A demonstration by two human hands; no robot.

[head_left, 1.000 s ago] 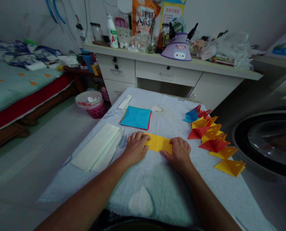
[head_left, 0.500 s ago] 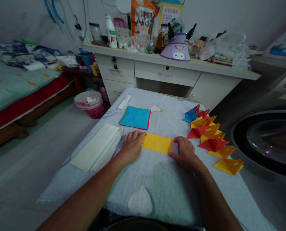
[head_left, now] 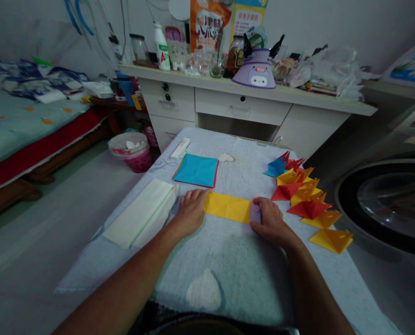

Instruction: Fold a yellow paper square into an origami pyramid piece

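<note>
A folded yellow paper strip (head_left: 227, 207) lies flat on the cloth, with crease lines across it. My left hand (head_left: 192, 210) grips its left end, fingers bunched and thumb at the paper's edge. Just past the right end is my right hand (head_left: 269, 217), thumb and forefinger apart in a curve, not touching the strip. Beyond the left hand sits a stack of square papers (head_left: 197, 170), blue on top. Folded paper figures (head_left: 310, 209) in red, yellow and blue stand in a row along the right side.
A white folded paper packet (head_left: 139, 211) lies left of my left hand. A small white box (head_left: 180, 149) is behind it. The cloth-covered table (head_left: 249, 274) faces a cluttered desk (head_left: 207, 83). A bin (head_left: 134, 151) stands left, a washing machine (head_left: 385, 204) right.
My right hand has drawn slightly right, off the strip's right end. My left hand stays at the left end, shifted very slightly left.
</note>
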